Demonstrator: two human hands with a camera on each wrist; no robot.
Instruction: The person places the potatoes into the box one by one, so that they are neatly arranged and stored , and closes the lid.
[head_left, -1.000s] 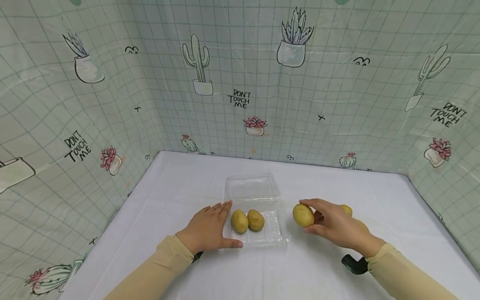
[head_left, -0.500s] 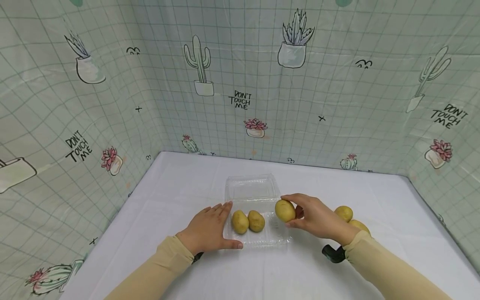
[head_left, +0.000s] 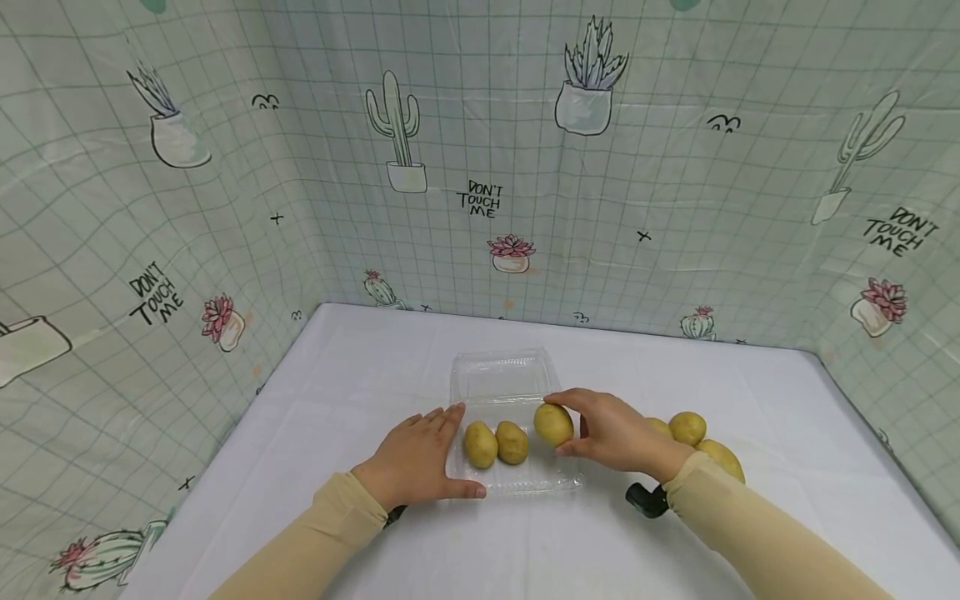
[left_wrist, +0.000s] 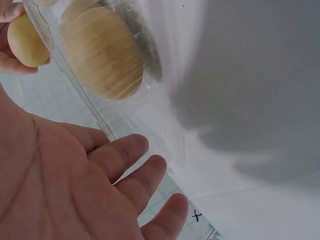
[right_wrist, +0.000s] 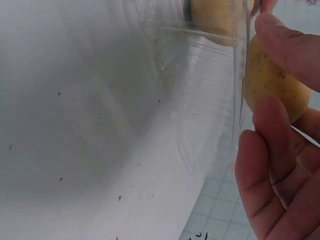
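Observation:
A clear plastic clamshell box (head_left: 536, 482) lies with its lid (head_left: 504, 375) folded back. Two potatoes, one at left (head_left: 480, 445) and one beside it (head_left: 513, 442), sit side by side inside. My left hand (head_left: 415, 460) rests along the box's left side, fingers and thumb extended; the left wrist view shows its fingers at the rim. Between thumb and fingertips, my right hand (head_left: 618, 433) pinches a third potato (head_left: 553, 426) over the box's right part. In the right wrist view, that speckled potato (right_wrist: 272, 80) is beside the clear rim; whether it touches the base is unclear.
Several loose potatoes lie right of the box: a small one (head_left: 687, 427), a larger one (head_left: 722, 460) near the right sleeve, and one (head_left: 657, 426) partly behind the right hand. A printed grid curtain (head_left: 637, 275) borders the white tabletop (head_left: 360, 358).
My right hand has carried its potato leftward from beside the box to over its right part, uncovering the loose potatoes more. The left hand has stayed in place.

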